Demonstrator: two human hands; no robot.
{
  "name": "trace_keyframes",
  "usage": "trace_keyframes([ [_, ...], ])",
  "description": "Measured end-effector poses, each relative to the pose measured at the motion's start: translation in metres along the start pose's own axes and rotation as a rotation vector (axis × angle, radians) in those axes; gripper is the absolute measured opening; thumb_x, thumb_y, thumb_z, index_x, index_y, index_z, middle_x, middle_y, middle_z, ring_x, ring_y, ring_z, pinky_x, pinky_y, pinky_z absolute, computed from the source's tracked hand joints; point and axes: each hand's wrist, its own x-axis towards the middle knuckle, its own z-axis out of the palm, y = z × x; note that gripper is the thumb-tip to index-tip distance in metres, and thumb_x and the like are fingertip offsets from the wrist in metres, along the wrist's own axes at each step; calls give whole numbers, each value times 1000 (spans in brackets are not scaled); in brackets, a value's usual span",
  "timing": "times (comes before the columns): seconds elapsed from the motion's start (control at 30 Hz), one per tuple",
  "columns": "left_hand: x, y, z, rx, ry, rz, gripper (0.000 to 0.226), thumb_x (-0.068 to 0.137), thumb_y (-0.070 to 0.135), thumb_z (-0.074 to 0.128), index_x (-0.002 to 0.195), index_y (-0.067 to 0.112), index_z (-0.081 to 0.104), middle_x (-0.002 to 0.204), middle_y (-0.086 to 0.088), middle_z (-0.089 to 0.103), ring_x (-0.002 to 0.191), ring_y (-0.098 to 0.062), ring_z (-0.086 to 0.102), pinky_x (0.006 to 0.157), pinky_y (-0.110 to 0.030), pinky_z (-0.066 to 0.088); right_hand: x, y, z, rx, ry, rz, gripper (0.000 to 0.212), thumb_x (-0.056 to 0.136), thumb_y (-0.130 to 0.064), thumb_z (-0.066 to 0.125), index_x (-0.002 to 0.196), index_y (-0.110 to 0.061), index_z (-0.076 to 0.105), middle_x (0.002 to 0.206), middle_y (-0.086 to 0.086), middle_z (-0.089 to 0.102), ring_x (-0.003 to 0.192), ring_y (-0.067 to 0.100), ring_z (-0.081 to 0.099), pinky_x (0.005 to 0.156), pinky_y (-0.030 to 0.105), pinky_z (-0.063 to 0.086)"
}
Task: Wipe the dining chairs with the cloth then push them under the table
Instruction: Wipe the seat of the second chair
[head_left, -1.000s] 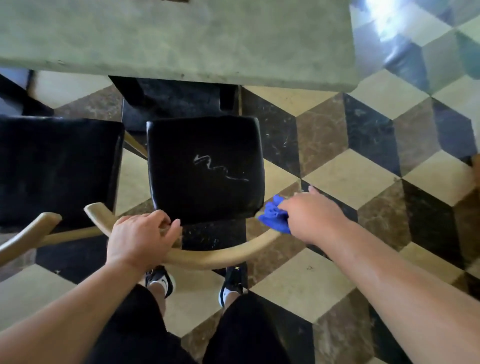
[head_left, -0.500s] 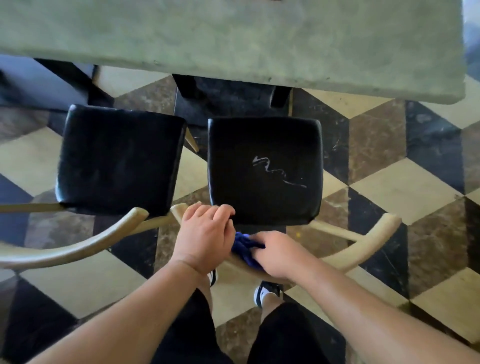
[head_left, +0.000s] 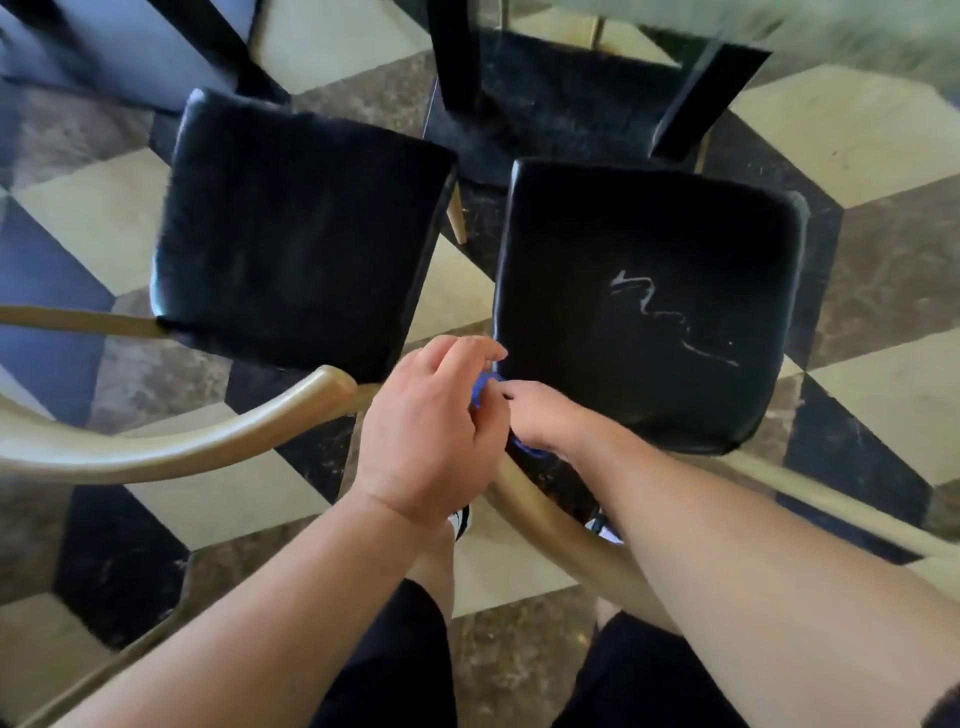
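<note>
Mid-frame, your right hand (head_left: 545, 415) clutches the blue cloth (head_left: 482, 387) against the marked chair (head_left: 644, 234); the grip of your left hand (head_left: 431, 431) I cannot tell.

The right seat (head_left: 649, 234) is black with a white squiggle (head_left: 670, 317); the cloth (head_left: 482, 385) at its near corner seems blue; the floor (head_left: 857, 130) below has cream, brown and black diamonds.

The black square seat cushion (head_left: 649, 249) looks glossy, leather-like and scratched; the curved pale backrest rail (head_left: 171, 447) is smooth wood; the checkered floor (head_left: 857, 135) is polished stone.
</note>
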Motion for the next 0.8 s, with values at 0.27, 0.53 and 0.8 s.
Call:
trace_keyframes([
  [0.27, -2, 14, -7, 82, -24, -40, 29, 96, 28, 49, 118, 21, 68, 111, 2, 67, 99, -23, 59, 77, -36, 51, -54, -4, -10, 34, -43, -78, 34, 95, -3, 46, 75, -16, 71, 56, 6, 57, 44, 20, 48, 41, 24, 37],
  [0.53, -5, 72, -5, 496, -311, -121, 52, 97, 58, 35, 115, 24, 70, 124, -2, 67, 138, -33, 44, 121, -67, 6, -181, 12, -75, -261, -49, -135, 24, 98, -24, 55, 91, -19, 77, 80, 6, 75, 65, 16, 64, 60, 34, 49],
  [0.8, -43, 166, 78, 424, -1197, 71, 65, 102, 72, 19, 130, 33, 62, 115, -1, 66, 111, -30, 62, 85, -43, 50, -262, 101, -171, -953, 37, 128, 27, 93, -16, 48, 102, -30, 70, 99, -4, 68, 89, 22, 63, 73, 38, 53],
])
